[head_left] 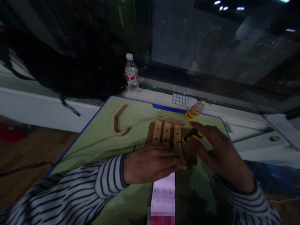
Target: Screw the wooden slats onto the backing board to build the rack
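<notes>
On the green mat (pixel 105 137) below a dark window (pixel 199 40), I see the left hand (pixel 150 162) flat-fingered on the rack (pixel 167 131), the right hand (pixel 217 153) gripping a screwdriver (pixel 193 136).

Dim throughout, with only small ceiling lights (pixel 221 7) mirrored high in the dark window glass (pixel 199 40). Below the glass, a long white sill (pixel 246 125) with a slatted vent grille (pixel 86 101) at its left part. On the sill, upright, a clear water bottle (pixel 131 75) with a white cap and red label; to its right, a sheet with a blue grid (pixel 180 100). Nearer, a pale green, blue-edged work mat (pixel 98 137). At left, a bulky black bag (pixel 58 62) against the sill, brown wooden floor (pixel 28 150), a black cable (pixel 23 167) across it.
</notes>
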